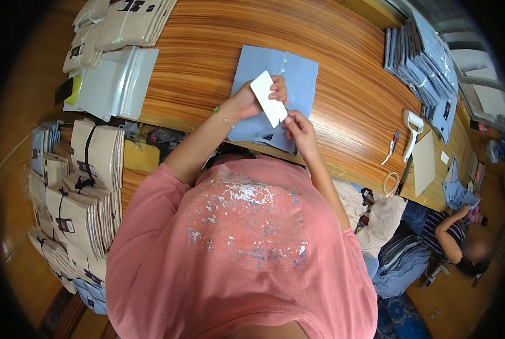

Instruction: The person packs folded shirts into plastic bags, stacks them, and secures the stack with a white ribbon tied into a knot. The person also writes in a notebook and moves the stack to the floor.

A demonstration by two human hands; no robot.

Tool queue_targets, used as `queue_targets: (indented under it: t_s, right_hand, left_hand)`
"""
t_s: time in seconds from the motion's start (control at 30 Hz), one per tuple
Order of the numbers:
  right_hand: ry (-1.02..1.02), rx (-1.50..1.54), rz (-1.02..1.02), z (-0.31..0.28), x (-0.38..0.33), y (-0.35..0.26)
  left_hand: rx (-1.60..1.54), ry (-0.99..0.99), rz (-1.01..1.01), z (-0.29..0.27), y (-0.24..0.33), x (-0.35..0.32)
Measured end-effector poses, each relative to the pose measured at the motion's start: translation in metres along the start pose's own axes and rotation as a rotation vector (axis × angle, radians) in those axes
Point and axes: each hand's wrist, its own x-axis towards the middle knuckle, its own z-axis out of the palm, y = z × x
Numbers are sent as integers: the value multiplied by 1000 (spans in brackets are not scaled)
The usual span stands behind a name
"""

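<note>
A blank white card (269,99) with rounded corners is gripped in my left hand (252,100), whose fingers curl around its far edge. My right hand (300,131) pinches at the card's lower end, beside a small notch; whether a string is between the fingertips I cannot make out. Beneath both hands a folded light-blue shirt (302,79) lies flat near the table's front edge, its small buttons showing at the far side. A dark label shows on the shirt near its lower edge.
Beige folded garments (136,25) and clear plastic bags (119,79) lie on the wooden table (207,34) at left. Blue folded shirts (419,62), a white handheld tool (412,133) and a thin pen-like tool (390,148) are at right. Another person (447,234) handles blue cloth at far right.
</note>
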Motion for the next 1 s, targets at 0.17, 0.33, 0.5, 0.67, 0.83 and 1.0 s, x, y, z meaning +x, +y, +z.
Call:
queue_targets:
  t_s: [0.17, 0.33, 0.5, 0.67, 0.83, 1.0]
  right_hand:
    - [-143, 641, 91, 2, 1, -40]
    - [32, 411, -1, 7, -4, -24]
    - [326, -269, -390, 20, -15, -8]
    - [263, -423, -552, 28, -17, -26]
    - [276, 178, -286, 14, -3, -16]
    - [379, 68, -241, -1, 20, -7]
  left_hand:
    - [137, -103, -69, 3, -2, 18]
    - [448, 465, 132, 8, -4, 17]
    - [340, 739, 160, 34, -56, -25]
    - [422, 579, 196, 21, -68, -25]
    - [967, 463, 312, 17, -55, -27]
    - [1520, 868, 473, -33, -27, -72]
